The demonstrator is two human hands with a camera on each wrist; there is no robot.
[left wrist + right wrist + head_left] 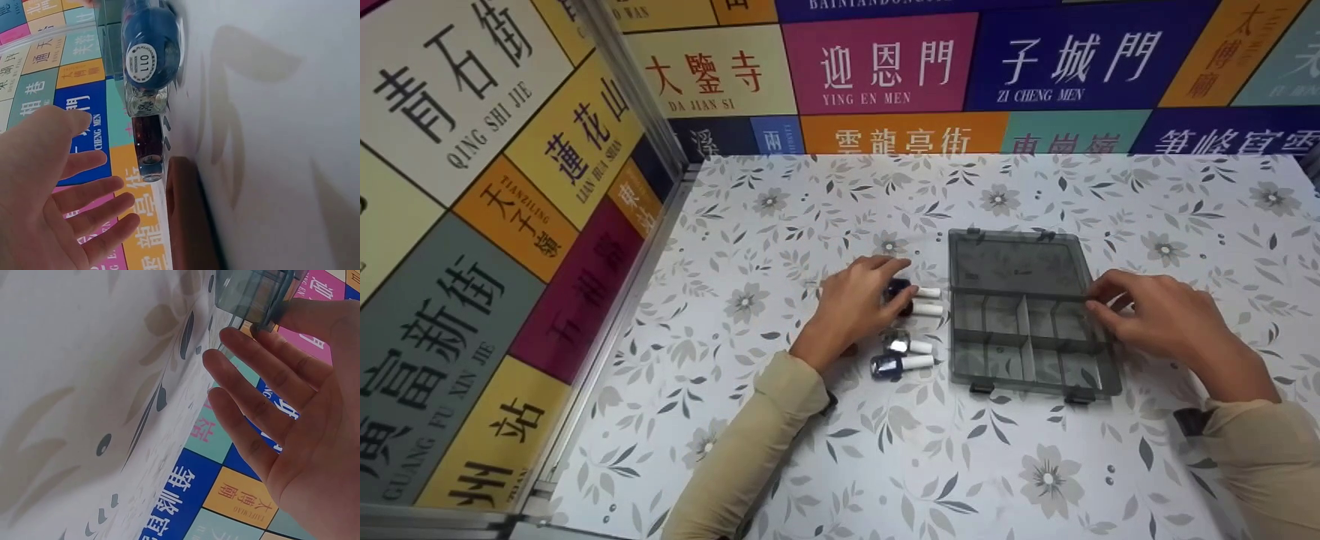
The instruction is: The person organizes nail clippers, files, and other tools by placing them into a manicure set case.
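Note:
Several nail polish bottles with white caps lie at the box's left. A dark blue bottle is nearest, with a clear-looking bottle behind it. My left hand is over the farther dark bottles, fingers spread. In the left wrist view its fingers stand apart and hold nothing, beside a blue bottle labelled 011 and a dark red bottle. My right hand pinches the right edge of a grey see-through plastic box between thumb and index finger. Its other fingers extend loosely in the right wrist view.
The box has divided compartments towards me and a darker undivided panel at the far end. A floral cloth covers the table. Walls with coloured name panels stand behind and left. A brown object lies close to the left wrist camera.

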